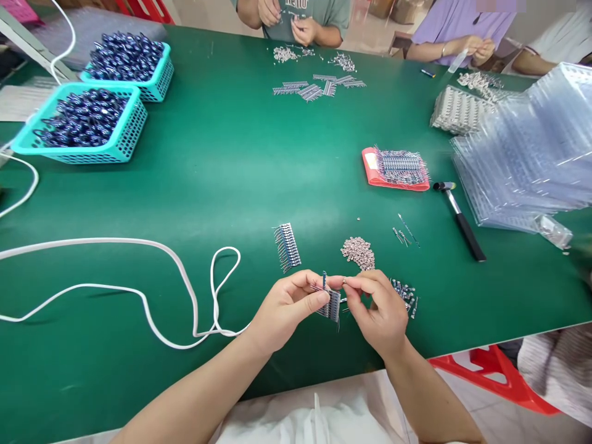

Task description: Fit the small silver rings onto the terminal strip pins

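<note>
My left hand (pixel 296 302) pinches a small blue-grey strip of pin-like parts (pixel 331 306) with thin wires sticking out. Just right of it, my right hand (pixel 378 308) closes thumb and forefinger on a tiny piece (pixel 344 282), too small to name. Behind the hands lies a heap of small beige bead-like pieces (pixel 359 251). A similar wired strip (pixel 287 246) rests on the table to the left of that heap. Several loose blue-and-silver parts (pixel 403 295) lie beside my right hand, partly hidden by it. A few thin metal pieces (pixel 401 236) sit further back.
Right of me are a hammer (pixel 463 225), a red-wrapped bundle of strips (pixel 400 168) and stacked clear plastic trays (pixel 522 154). Turquoise baskets (pixel 132 132) of dark blue parts stand back left. A white cable (pixel 171 250) loops across the green table (pixel 222 172). Co-workers' hands (pixel 303 28) work opposite.
</note>
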Demonstrator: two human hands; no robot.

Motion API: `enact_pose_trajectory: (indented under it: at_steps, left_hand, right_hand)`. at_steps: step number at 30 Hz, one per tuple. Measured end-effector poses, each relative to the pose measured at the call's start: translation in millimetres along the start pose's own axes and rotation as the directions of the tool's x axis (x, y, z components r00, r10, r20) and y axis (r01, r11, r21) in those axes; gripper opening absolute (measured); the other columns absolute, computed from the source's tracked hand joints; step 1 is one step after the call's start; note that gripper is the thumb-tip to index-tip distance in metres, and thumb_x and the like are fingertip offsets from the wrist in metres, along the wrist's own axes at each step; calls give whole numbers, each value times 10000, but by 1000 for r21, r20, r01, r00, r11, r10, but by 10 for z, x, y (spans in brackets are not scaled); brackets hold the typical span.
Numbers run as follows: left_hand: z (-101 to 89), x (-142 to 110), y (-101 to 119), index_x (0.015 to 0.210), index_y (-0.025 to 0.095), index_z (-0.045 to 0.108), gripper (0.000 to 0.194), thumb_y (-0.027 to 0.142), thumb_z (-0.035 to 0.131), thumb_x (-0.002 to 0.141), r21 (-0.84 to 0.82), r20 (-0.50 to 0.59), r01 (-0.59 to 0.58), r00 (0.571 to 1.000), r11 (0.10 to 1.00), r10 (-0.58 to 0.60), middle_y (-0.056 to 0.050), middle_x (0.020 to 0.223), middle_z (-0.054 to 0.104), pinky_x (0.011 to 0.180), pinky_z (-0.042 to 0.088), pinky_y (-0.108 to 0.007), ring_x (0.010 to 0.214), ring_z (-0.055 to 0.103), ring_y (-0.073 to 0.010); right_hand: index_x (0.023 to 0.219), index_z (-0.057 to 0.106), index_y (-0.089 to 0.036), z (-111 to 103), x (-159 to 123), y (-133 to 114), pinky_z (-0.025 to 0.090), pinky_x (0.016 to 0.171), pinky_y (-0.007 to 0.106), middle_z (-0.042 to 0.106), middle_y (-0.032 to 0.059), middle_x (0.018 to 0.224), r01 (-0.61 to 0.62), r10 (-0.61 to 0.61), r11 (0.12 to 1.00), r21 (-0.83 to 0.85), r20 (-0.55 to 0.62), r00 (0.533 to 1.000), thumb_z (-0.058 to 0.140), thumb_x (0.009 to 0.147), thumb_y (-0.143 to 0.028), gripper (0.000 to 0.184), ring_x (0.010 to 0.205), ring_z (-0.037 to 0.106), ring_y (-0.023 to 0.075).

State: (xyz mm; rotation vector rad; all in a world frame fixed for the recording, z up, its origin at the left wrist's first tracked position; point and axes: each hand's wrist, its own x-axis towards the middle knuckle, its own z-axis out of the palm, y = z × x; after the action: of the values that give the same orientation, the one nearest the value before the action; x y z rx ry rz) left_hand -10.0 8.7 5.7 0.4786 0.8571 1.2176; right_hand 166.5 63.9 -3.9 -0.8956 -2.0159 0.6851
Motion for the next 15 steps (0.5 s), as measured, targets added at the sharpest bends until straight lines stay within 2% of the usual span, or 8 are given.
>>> enact_pose_trajectory:
  at_steps: [9, 12, 15]
  left_hand:
    - [-24, 39, -23, 818, 165, 648, 100, 230, 723, 831, -21, 26, 30, 999, 999, -30, -57, 1014, 756, 862, 490, -295, 953, 681, -182]
    - [-47, 72, -47, 812, 162, 644, 136, 255, 743, 812, -2, -5, 42, 999, 999, -42, -48, 967, 741, 839, 477, -283, 930, 660, -174]
    - [-75, 113, -90, 801, 163, 637, 179, 281, 770, 783, 36, -74, 77, 994, 996, -74, -16, 859, 708, 760, 453, -247, 816, 619, -134]
  right_hand:
    - [1015, 630, -247, -12, 21, 11, 512, 608, 281, 638, 31, 854, -24, 24, 999, 29, 13, 1000, 598, 871, -79, 223, 723, 607, 137]
    - [1030, 619, -247, 3, 17, 60, 524, 639, 295, 655, 46, 904, -24, 22, 999, 26, 51, 998, 581, 886, -99, 211, 804, 630, 160]
    - [1010, 611, -239, 25, 18, 120, 515, 646, 291, 683, 47, 949, -57, 53, 998, 29, 127, 990, 551, 901, -108, 181, 853, 632, 169]
